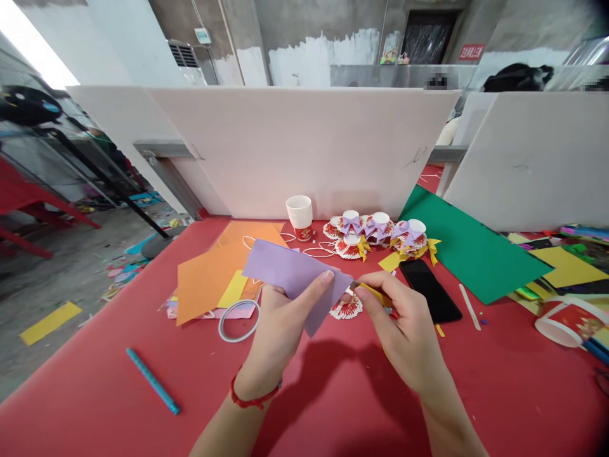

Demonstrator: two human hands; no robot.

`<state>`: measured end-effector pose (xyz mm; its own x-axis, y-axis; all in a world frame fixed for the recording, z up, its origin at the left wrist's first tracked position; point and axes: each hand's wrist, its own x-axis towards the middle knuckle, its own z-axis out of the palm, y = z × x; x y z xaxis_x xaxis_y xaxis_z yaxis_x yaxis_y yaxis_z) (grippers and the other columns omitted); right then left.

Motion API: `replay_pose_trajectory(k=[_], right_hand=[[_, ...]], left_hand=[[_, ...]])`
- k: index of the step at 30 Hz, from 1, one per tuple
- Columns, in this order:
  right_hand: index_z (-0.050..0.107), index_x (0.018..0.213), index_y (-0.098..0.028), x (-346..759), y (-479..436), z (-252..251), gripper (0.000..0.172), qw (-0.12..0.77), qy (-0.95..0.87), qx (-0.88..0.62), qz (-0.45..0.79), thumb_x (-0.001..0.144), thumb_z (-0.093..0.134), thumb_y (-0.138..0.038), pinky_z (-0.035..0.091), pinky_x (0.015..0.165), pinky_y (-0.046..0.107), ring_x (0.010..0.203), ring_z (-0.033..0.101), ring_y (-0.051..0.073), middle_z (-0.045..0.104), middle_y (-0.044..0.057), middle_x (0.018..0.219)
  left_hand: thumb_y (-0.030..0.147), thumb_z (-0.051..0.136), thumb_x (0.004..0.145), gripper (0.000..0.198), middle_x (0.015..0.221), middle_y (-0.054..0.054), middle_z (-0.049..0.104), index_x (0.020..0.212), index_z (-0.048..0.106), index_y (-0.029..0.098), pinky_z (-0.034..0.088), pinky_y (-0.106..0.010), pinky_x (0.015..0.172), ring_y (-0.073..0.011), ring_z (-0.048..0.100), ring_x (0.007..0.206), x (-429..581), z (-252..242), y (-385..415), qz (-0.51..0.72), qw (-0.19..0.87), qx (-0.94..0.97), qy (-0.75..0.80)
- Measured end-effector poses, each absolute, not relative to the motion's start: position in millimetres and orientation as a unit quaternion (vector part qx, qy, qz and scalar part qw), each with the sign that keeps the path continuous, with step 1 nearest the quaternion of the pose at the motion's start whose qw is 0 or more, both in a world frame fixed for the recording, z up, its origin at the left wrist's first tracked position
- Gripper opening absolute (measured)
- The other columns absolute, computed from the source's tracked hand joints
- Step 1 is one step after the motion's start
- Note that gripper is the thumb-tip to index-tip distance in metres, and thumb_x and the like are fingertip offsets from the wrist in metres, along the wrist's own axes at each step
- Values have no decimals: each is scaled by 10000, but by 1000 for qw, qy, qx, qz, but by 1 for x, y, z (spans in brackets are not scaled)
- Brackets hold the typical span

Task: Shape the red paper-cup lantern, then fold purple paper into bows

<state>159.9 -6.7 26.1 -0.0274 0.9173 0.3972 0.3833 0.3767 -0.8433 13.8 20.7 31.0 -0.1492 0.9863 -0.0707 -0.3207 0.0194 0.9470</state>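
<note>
My left hand (288, 317) holds a sheet of purple paper (278, 261), thumb on top and fingers beneath. At the sheet's right corner, my right hand (402, 324) is closed on a small yellow-handled tool (375, 294) with a dark metal tip. The fingers hide most of that tool, so its exact kind is unclear. Behind the hands, a red-and-white fringed paper piece (347, 308) lies on the red table (214, 393). Farther back sit several paper-cup ornaments (351, 244) with purple and yellow bows.
A paper cup (299, 212) stands by the white partition (295, 146). Orange paper (207, 279) and a roll of tape (238, 322) lie left, with a teal pen (152, 381) nearer. A black phone (431, 292), green sheet (476, 254) and tipped cup (566, 322) are right.
</note>
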Motion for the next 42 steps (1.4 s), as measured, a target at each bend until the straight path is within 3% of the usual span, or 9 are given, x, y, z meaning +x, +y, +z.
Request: replay_pose_trajectory(k=[5, 13, 19, 22, 26, 31, 42], right_hand=[[544, 858, -224, 159, -10, 27, 175, 480, -676, -493, 263, 998, 445, -262, 442, 628, 271, 685, 625, 151, 713, 12, 803], [522, 846, -225, 157, -14, 28, 171, 486, -693, -487, 215, 994, 437, -212, 384, 540, 241, 587, 552, 122, 614, -25, 693], [523, 837, -216, 158, -13, 28, 179, 487, -693, -488, 211, 995, 440, -209, 353, 512, 230, 539, 512, 98, 584, -48, 652], [537, 833, -215, 158, -13, 28, 191, 493, -685, -492, 213, 998, 441, -224, 327, 483, 237, 501, 473, 95, 543, -59, 614], [539, 829, -219, 157, -15, 30, 193, 498, -685, -487, 215, 996, 444, -225, 314, 475, 243, 497, 467, 98, 552, -58, 616], [532, 824, -222, 156, -15, 30, 188, 503, -686, -483, 209, 991, 445, -215, 305, 470, 248, 494, 461, 101, 544, -58, 606], [531, 810, -218, 157, -15, 31, 210, 499, -681, -486, 227, 1000, 442, -231, 299, 464, 241, 498, 433, 91, 507, -65, 608]], left_hand=[[253, 873, 594, 218, 710, -49, 769, 725, 736, 145, 603, -265, 616, -202, 728, 656, 14, 34, 19, 574, 548, 386, 471], [264, 892, 572, 234, 649, -19, 729, 677, 712, 158, 549, -200, 528, -155, 680, 601, 14, 33, 16, 600, 491, 383, 502], [392, 887, 609, 294, 547, -43, 709, 665, 726, 153, 562, -255, 472, -184, 667, 449, 10, 37, 16, 557, 591, 375, 446], [348, 898, 583, 268, 519, -57, 704, 627, 728, 146, 570, -251, 500, -203, 694, 483, 9, 40, 15, 542, 607, 376, 443], [281, 893, 555, 234, 602, -68, 740, 648, 736, 134, 564, -252, 517, -209, 708, 547, 10, 39, 15, 552, 565, 380, 481], [239, 874, 535, 200, 543, -19, 690, 584, 706, 144, 481, -206, 443, -147, 622, 488, 12, 39, 13, 586, 492, 388, 514], [199, 859, 521, 174, 548, -8, 686, 591, 703, 168, 505, -190, 441, -132, 611, 490, 12, 43, 9, 598, 480, 399, 502]])
